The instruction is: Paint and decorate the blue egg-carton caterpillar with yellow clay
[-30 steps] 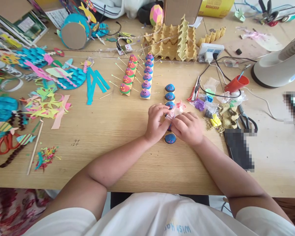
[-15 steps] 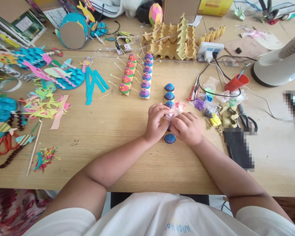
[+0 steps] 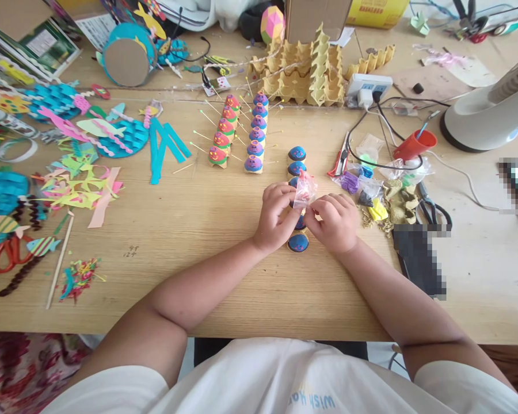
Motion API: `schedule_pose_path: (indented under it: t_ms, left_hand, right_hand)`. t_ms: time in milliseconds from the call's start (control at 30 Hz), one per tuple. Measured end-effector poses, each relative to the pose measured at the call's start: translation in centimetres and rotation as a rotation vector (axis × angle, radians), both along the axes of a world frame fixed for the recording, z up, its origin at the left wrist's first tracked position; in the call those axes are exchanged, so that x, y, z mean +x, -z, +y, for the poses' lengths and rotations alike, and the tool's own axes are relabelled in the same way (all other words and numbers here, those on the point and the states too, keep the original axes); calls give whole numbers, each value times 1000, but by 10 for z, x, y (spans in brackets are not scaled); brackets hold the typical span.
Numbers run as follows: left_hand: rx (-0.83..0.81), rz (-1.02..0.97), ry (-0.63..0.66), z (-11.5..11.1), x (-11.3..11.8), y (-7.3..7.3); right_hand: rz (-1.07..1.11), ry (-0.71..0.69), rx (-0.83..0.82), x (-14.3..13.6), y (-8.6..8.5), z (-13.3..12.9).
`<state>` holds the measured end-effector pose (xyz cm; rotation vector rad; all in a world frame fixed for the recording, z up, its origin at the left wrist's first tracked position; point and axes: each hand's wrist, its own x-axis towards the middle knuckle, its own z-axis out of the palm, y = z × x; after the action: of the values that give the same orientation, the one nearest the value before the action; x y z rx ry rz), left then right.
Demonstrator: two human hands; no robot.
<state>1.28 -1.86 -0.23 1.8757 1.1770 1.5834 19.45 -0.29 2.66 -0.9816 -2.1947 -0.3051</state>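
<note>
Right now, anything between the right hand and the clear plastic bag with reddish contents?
Nothing visible. The left hand holds the clear plastic bag above the blue-domed egg-carton strip; the right hand is close by its lower edge, contact unclear. The strip lies beneath, not between.

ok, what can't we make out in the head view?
All head view:
Middle of the blue-domed row: behind the left hand, right hand and plastic bag.
Reddish bag contents: blurred by crinkled plastic.
Whether the right hand touches the bag: too small.
Dark slab: pixelated.
White appliance: cut by right edge.
</note>
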Motion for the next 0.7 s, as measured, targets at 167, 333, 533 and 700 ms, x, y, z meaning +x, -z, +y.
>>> schedule_pose_path:
  t_ms: [167, 333, 533, 700]
  left_hand:
    - [18, -6, -20, -1, -3, -1]
    - [-14, -72, -57, 1, 0, 1]
    - [-126, -277, -15, 3, 2, 5]
    - [-93, -215, -5, 2, 0, 3]
  right_hand:
    - [-43, 15, 120, 3, -2, 0]
    - [-64, 13, 132, 5, 4, 1]
    - [26, -109, 239, 8, 8, 10]
    - [193, -111, 185, 8, 5, 15]
